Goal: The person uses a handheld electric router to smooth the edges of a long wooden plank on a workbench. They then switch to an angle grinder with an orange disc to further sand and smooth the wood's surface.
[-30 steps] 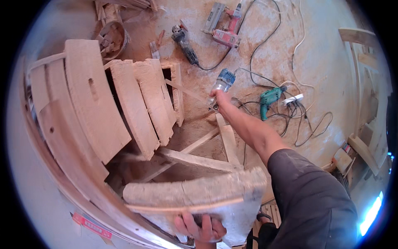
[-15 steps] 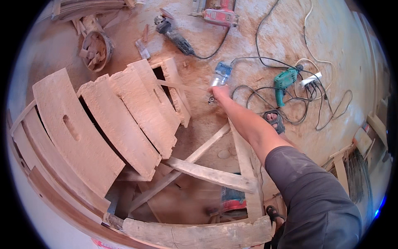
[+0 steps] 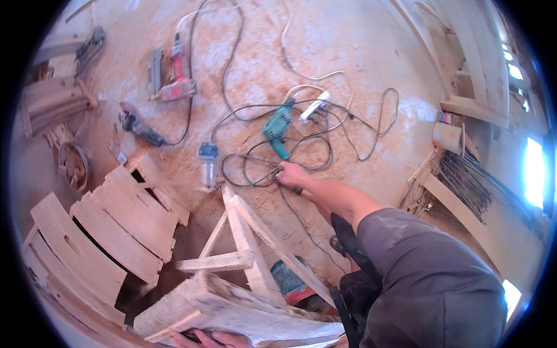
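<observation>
My right hand (image 3: 293, 176) reaches out over the dusty floor, its fingers closed on a black cable (image 3: 292, 210) beside a tangle of cords. Just beyond it lies a green electric drill (image 3: 277, 129). To the left, a blue-and-silver trim router (image 3: 208, 165) stands on the floor, touched by neither hand. At the lower edge my left hand (image 3: 214, 339), only partly visible, has its fingers curled at the edge of a rough wooden beam (image 3: 232, 307). Under the wooden frame (image 3: 246, 249) sits a dark teal and red power tool (image 3: 292, 281), partly hidden.
Curved wooden slats (image 3: 116, 229) form a piece at the left. An angle grinder (image 3: 141, 126) and a red nail gun (image 3: 177, 81) lie farther off. A white power strip (image 3: 316, 105) is beyond the drill. A bucket of wood scraps (image 3: 74, 165) stands left; thin rods (image 3: 464, 184) lie right.
My right hand has left the trim router and moved right to the black cable. The router now stands alone. My view has swung right, and my left hand has appeared at the beam.
</observation>
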A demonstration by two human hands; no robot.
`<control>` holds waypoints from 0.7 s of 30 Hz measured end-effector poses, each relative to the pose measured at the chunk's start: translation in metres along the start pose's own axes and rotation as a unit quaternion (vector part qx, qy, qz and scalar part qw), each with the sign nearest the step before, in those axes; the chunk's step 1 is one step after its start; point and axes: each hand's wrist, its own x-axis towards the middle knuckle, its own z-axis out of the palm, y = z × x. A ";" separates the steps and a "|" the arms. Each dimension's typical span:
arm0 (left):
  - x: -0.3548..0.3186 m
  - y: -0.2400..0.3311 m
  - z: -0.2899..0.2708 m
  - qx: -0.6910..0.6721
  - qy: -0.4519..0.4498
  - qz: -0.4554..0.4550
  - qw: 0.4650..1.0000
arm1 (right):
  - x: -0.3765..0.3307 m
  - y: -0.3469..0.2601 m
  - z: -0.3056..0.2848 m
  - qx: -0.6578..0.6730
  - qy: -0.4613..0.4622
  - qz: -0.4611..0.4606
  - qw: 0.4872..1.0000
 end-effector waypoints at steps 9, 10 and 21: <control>-0.017 -0.004 0.010 -0.032 0.066 0.043 0.996 | -0.181 0.270 -0.133 -0.057 0.138 0.156 0.976; -0.018 -0.007 0.009 -0.012 0.071 0.043 0.996 | -0.203 0.274 -0.143 -0.059 0.125 0.151 0.979; -0.023 -0.027 0.027 0.061 0.075 0.038 0.995 | -0.213 0.282 -0.146 -0.086 0.069 0.056 0.992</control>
